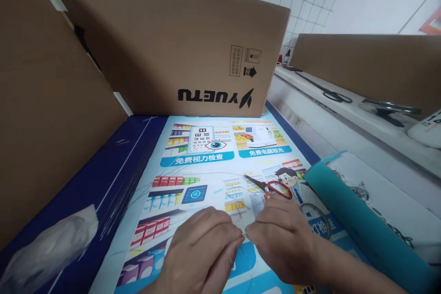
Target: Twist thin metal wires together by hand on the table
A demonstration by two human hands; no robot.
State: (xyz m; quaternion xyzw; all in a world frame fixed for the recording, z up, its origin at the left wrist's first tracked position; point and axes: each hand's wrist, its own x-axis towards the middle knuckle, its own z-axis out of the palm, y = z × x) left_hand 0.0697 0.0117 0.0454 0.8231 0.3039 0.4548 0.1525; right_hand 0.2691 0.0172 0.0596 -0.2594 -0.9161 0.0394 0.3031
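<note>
My left hand (203, 248) and my right hand (284, 236) are close together over the printed sheet (220, 197), both closed in a pinch. Between the fingertips runs a thin thread-like line (244, 235); its exact material is too fine to tell. Part of it curves down below the hands. Just beyond my right hand lies a pair of scissors (272, 187) with red-orange handles and dark blades pointing left. Several fine loose strands (239, 206) lie on the sheet in front of the fingers. A coiled ring (322, 216) rests behind my right wrist, partly hidden.
To the right stands a teal and white box (372, 211) with small dark wire-like pieces. Large cardboard panels (165, 46) wall off the back and left. At the left front lies a crumpled whitish bag (51, 252). A white ledge (347, 105) holds dark tools.
</note>
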